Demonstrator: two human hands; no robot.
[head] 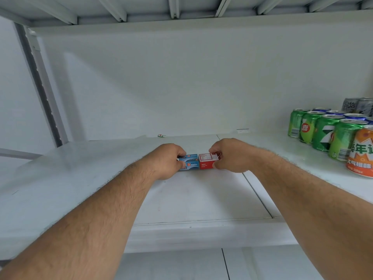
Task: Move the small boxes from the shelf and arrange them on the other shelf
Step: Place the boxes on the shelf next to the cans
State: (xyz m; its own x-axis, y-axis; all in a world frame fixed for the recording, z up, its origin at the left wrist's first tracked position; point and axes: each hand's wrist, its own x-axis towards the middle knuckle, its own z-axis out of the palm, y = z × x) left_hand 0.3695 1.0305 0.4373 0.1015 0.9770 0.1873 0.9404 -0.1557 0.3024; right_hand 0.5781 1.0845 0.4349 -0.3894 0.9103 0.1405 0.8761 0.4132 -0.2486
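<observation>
Two small blue boxes (pixel 190 162), one on top of the other, stand on the white shelf (pixel 80 178) side by side with a small red and white box (pixel 206 161). The blue and red boxes touch each other. My left hand (pixel 168 160) grips the blue boxes from their left end, fingers curled over the top. My right hand (pixel 228 155) grips the red box from its right end. Both forearms reach in from the bottom of the view.
Several green, blue and orange drink cans (pixel 331 136) stand at the right end of the shelf, with grey cans (pixel 357 106) behind them. A small red and green scrap (pixel 161 135) lies by the back wall. An upper shelf (pixel 181 9) hangs overhead.
</observation>
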